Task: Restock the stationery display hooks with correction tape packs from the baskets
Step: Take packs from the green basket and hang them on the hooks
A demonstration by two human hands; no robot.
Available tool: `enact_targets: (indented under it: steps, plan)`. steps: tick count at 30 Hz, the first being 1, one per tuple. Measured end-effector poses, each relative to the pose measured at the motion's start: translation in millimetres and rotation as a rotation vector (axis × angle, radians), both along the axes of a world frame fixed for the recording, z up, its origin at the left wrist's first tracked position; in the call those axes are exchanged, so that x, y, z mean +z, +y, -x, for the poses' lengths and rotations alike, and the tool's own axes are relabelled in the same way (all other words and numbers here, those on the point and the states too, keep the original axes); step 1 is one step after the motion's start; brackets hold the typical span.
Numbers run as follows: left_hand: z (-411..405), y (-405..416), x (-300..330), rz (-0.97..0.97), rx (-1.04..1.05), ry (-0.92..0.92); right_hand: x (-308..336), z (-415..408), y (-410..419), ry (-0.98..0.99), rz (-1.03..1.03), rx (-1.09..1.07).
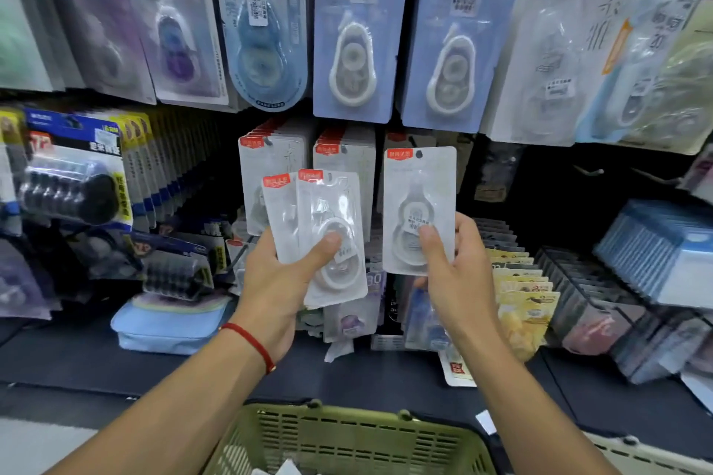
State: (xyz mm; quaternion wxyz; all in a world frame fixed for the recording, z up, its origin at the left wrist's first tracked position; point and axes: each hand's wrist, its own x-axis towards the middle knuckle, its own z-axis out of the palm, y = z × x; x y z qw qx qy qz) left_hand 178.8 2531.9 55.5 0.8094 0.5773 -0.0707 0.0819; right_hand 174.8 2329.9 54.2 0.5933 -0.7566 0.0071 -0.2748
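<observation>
Head view puts a single white correction tape pack [419, 210] in the right hand [453, 266], pinched low on its blister between thumb and fingers, held upright with its red corner label and hang hole [419, 155] at the top, in front of the display's lower row. Just beside it, the left hand [277, 274] grips two more spare packs [320, 235] of the same kind, fanned and overlapping, thumb pressed across the front one. Behind these, matching packs already hang in two stacked rows [304, 154], and above them blue-backed packs [357, 35] hang from an upper rail. To the right of the raised pack, bare hooks [588, 170] jut out against the dark backing, well apart from it. A green basket [339, 436] sits below, between the forearms, its contents mostly out of frame. From here the likely trouble is the small hole missing the hook tip, since the grip sits at the pack's far end and gives little control of the top edge; the card could bend or swing aside. The fanned pair also looks loosely stacked, so the rear pack may slide out and drop among the shelf goods.
</observation>
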Motion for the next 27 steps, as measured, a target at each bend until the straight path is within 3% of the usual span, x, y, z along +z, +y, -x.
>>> enact_targets:
  steps: [7, 12, 16, 18, 23, 27]
  plan:
    - [1.7, 5.8, 5.0, -0.003, 0.005, -0.015, 3.1, -13.8, 1.0, -0.053, -0.094, -0.054]
    - [3.0, 0.7, 3.0, -0.014, -0.013, -0.006, -9.9, -10.2, 7.2, 0.158, 0.310, -0.260]
    - [5.3, -6.7, 0.8, -0.050, -0.040, 0.002, -22.5, 1.6, 23.1, 0.144, 0.180, 0.204]
    - [6.5, -9.4, 0.3, -0.053, -0.064, 0.011, -26.4, 5.3, 27.1, 0.150, 0.154, 0.330]
    - [4.9, -7.7, -1.5, -0.042, -0.091, 0.054, -20.0, 3.3, 21.4, 0.017, -0.119, 0.173]
    - [2.7, -2.2, -2.8, -0.070, -0.063, 0.094, -8.0, -1.6, 5.1, -0.087, -0.173, 0.060]
